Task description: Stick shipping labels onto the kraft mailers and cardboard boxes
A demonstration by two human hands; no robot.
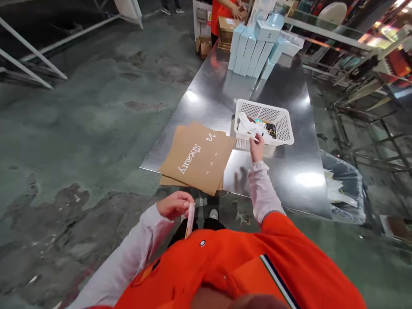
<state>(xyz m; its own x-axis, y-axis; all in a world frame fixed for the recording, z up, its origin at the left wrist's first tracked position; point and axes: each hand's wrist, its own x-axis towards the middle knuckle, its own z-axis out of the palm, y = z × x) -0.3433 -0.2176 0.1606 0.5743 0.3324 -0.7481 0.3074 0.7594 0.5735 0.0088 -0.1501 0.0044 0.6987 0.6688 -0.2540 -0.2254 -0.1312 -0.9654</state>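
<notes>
Head view looks down on a shiny metal table (289, 180) whose near edge runs just beyond the person's orange vest. Right hand (256, 148) reaches over that edge to the near rim of a white perforated plastic basket (285, 128), fingers pinched on a small white packet (254, 131) among the loose packets inside. Left hand (175, 204) stays off the table, below its near left corner, grasping a thin flat packet (190, 219) with a clear film tab. Flat brown cardboard sheets (199, 156) with white lettering overhang the near left corner. Bare metal lies open to the right of the basket and between it and pale blue boxes (254, 47) stacked at the far edge, where another person in orange stands.
</notes>
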